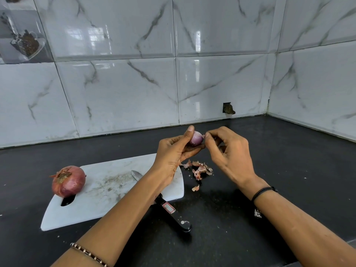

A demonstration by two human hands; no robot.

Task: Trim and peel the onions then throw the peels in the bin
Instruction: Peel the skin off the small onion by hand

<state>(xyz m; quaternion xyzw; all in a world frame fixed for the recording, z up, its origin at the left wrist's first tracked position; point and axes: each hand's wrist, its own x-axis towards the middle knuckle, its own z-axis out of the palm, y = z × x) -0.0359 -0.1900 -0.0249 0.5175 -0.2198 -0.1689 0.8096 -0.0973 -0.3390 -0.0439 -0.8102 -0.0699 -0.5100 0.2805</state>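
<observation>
I see bright, even daylight, window glare on the glossy tiles (92, 35), and wide-angle bending at edges.

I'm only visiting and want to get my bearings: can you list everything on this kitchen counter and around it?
counter: one, black, along the wall
wall tiles: several, white with grey veins, behind the counter
cutting board: one, white, on the counter
large onion: one, reddish purple, unpeeled, on the cutting board's left end
knife: one, black handle, across the board's right edge
peels: small pile, pinkish brown, on the counter right of the board
small onion: one, pale purple, held above the counter
left hand: one, grips the small onion
right hand: one, pinches skin at the small onion's tip
</observation>
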